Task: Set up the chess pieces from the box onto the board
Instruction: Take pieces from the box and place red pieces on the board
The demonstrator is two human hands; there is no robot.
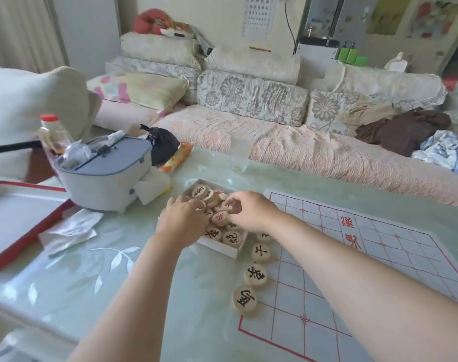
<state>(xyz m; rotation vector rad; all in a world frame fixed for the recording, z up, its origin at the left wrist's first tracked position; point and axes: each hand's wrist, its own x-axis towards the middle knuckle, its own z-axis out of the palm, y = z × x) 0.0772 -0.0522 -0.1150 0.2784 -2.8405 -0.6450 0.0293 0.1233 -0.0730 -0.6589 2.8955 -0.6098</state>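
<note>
Two bare forearms reach forward over the pale green, leaf-patterned surface (66, 270). To the right lies one board (295, 304), a white sheet with a red grid and red characters. Three round wooden pieces (256, 275) with black characters sit in a line along its near left edge, and a fourth shows partly beside the right wrist.

Just beyond them is one white box (220, 248), touching the board's left edge and heaped with more pieces, too piled and covered to count. Both hands are over it. The left hand (182, 223) has its fingers down among the pieces, and the right hand (251, 210) has its fingers curled over the heap. Whether either has hold of a piece I cannot tell.

To the left lie one red-edged tray (13, 218) and some crumpled paper (71, 231). Behind them stands one grey-and-white bin (102, 178) with a red-capped bottle (51, 134) in it. A black bag (162, 145), an orange packet (175, 158) and one clear glass (239, 158) stand near the far edge.

Beyond is a pink-covered sofa (275, 142) with several flowered cushions, a brown cloth (403, 129) and a chart (256, 17) on the wall.
</note>
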